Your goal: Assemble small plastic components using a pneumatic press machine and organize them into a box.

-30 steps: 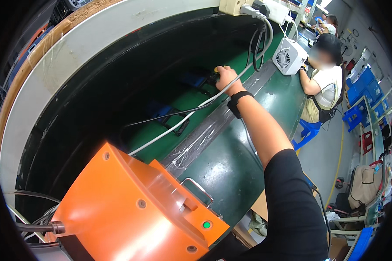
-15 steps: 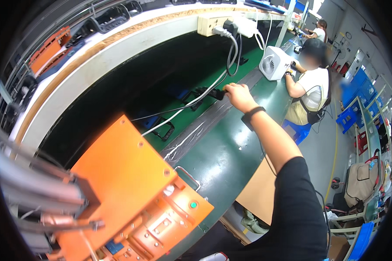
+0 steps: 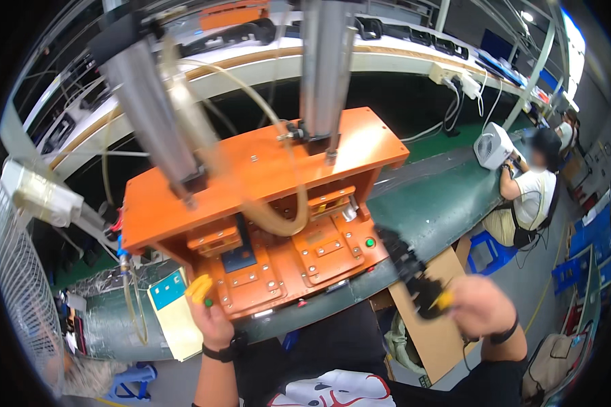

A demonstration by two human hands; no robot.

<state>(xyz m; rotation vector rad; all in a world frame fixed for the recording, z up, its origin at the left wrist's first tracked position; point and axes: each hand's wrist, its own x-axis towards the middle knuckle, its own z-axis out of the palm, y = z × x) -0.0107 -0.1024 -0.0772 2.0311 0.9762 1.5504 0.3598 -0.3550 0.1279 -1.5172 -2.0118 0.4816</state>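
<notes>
A long black plastic part (image 3: 409, 271) with an openwork outline, smeared by motion, is gripped at its lower end by my right hand (image 3: 482, 306). Yellow covers show on that hand's fingertips. It hangs just right of the orange press fixture (image 3: 259, 166). My left hand (image 3: 214, 327) is at the fixture's front left corner, its yellow-covered fingers stretched upward beside a green button (image 3: 209, 303). I see nothing held in it. Another green button (image 3: 370, 242) sits at the fixture's right. Inside, orange nests (image 3: 329, 256) and a blue block (image 3: 239, 259) show below the raised top plate.
Two metal cylinders (image 3: 322, 74) and hoses rise over the fixture. Yellow paper (image 3: 176, 315) lies left on the green bench (image 3: 428, 210). A cardboard sheet (image 3: 433, 325) is at the right. Farther right sits a co-worker (image 3: 531, 193) by a white fan (image 3: 492, 146). Black parts line the back shelf.
The view has swung left, bringing the fixture to the middle. My right hand has drawn back from the far bench with the black part. My left hand has come into view.
</notes>
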